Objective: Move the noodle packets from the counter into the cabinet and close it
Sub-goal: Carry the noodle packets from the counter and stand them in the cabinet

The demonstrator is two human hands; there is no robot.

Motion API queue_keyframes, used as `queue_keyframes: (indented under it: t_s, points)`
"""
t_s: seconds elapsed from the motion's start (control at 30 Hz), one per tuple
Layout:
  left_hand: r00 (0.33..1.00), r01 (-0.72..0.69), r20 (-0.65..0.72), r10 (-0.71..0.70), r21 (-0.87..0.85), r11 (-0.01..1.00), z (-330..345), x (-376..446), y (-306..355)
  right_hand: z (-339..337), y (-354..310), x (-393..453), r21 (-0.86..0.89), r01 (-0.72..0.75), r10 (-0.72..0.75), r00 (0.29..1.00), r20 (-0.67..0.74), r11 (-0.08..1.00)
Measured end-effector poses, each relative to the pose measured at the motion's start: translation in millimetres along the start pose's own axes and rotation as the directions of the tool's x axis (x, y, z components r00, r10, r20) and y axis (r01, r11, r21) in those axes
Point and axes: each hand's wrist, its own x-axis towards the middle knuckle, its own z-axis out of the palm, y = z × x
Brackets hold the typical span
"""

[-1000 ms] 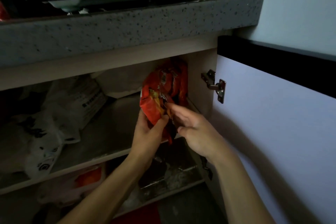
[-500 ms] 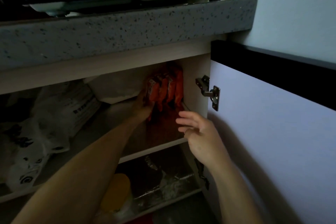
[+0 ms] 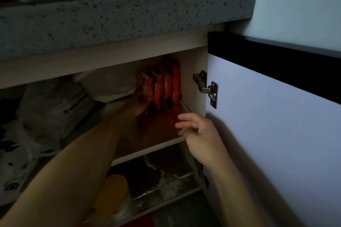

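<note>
The orange-red plastic noodle packets [image 3: 160, 86] stand upright in a row at the back right corner of the upper wooden shelf [image 3: 147, 150] inside the open cabinet, close to its right inner wall. The left hand [image 3: 137, 104] reaches deep into the cabinet and touches the leftmost packet from the left side. It is dark there, so I cannot tell if its fingers grasp the packet or only press against it. The right hand [image 3: 198, 134] hovers at the front edge of the shelf, apart from the packets, with its fingers [image 3: 181, 117] released and slightly spread, holding nothing. The white cabinet door [image 3: 267, 134] with a black strip on top stands open at the right, and its metal hinge [image 3: 207, 89] is visible. Above the cabinet runs the grey speckled stone worktop [image 3: 129, 18]. White plastic bags with black print [image 3: 46, 116] fill the left part of the shelf. On the lower shelf lie a yellow round object [image 3: 114, 190] and crumpled transparent plastic [image 3: 166, 184].
</note>
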Motion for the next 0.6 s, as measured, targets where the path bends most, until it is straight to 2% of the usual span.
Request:
queue_keyframes:
  t_s: [0.07,0.13,0.2,0.3,0.37,0.5,0.6]
  points:
    - [0.998,0.032,-0.062,-0.029,0.050,0.998,-6.2,-44.9,48.0,2.3,-2.7,0.0,-0.003,0.011,-0.011,1.000,0.001,1.000]
    - [0.989,0.036,-0.143,-0.025,0.077,0.996,-12.1,-67.2,59.0,4.9,-8.0,-3.6,-0.011,0.031,-0.031,0.999,-0.008,0.999]
    - [0.995,0.012,-0.097,-0.001,0.104,0.994,-22.3,-91.1,67.2,7.0,-15.5,-11.0,-0.024,0.065,-0.066,0.998,-0.020,0.998]
    - [0.998,-0.031,-0.048,0.031,-0.005,1.000,-46.2,-136.0,79.5,10.5,-29.5,-27.9,-0.022,0.093,-0.094,0.995,-0.038,0.995]
    - [0.997,-0.072,-0.039,0.071,-0.012,0.997,-69.0,-176.2,94.5,12.6,-38.9,-45.6,-0.030,0.129,-0.131,0.989,-0.068,0.991]
    - [0.981,-0.188,0.075,0.180,0.122,0.975,-122.9,-262.6,129.7,23.2,-60.2,-91.1,-0.123,0.232,-0.243,0.967,-0.075,0.965]
    - [0.971,-0.238,0.068,0.227,0.281,0.930,-168.3,-314.7,155.4,30.7,-80.8,-121.2,-0.208,0.311,-0.320,0.947,-0.012,0.927]
